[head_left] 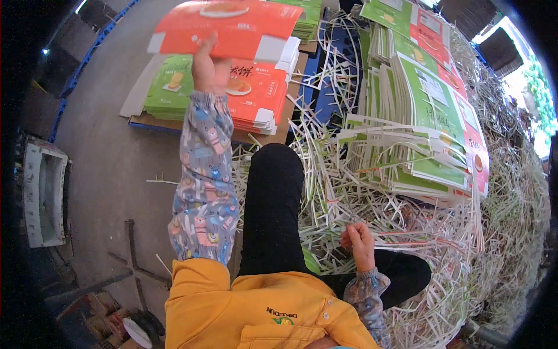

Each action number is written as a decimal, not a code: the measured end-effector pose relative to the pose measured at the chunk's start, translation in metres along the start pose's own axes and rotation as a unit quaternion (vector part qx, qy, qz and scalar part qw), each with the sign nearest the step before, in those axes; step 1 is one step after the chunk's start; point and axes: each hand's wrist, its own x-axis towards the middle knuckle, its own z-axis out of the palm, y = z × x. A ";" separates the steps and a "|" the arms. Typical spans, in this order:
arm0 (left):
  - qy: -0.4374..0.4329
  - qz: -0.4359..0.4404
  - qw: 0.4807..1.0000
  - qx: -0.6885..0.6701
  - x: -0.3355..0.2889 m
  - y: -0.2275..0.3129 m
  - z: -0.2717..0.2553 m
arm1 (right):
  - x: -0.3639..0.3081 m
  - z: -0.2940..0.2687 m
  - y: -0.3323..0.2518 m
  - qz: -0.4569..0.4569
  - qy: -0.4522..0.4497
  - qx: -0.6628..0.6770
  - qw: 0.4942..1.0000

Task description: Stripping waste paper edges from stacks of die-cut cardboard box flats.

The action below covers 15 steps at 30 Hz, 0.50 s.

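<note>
Head view shows left hand (208, 70) pinching a flat orange printed carton blank (226, 26) far left above the orange-and-green carton stack (232, 93), right hand (360, 244) fisted near white paper trimmings (360, 203); the thin grip could let it slip.

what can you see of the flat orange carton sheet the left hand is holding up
The orange carton sheet is a flat, unfolded box blank of printed cardboard, mostly orange-red with pale grey flaps at its lower corners and a food picture near its top edge. It is raised roughly level above the stack of orange and green blanks. The left hand grips its near edge from below; nothing else touches it.
</note>
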 end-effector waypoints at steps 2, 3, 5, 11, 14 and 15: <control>0.086 -0.037 0.996 -0.014 -0.014 -0.020 -0.049 | 0.003 0.003 0.008 0.046 0.018 0.009 0.999; 0.140 -0.058 0.988 -0.021 -0.021 -0.030 -0.075 | 0.004 0.005 0.012 0.058 0.024 0.004 0.998; 0.193 -0.084 0.977 -0.028 -0.040 -0.054 -0.123 | 0.007 0.009 0.018 0.070 0.010 -0.021 0.997; 0.299 -0.183 0.937 0.008 -0.065 -0.087 -0.208 | 0.017 0.016 0.032 0.083 -0.011 -0.067 0.994; 0.306 -0.183 0.934 0.002 -0.069 -0.083 -0.213 | 0.018 0.021 0.036 0.079 -0.014 -0.071 0.994; 0.293 -0.188 0.937 -0.009 -0.070 -0.082 -0.212 | 0.018 0.023 0.037 0.085 -0.012 -0.085 0.993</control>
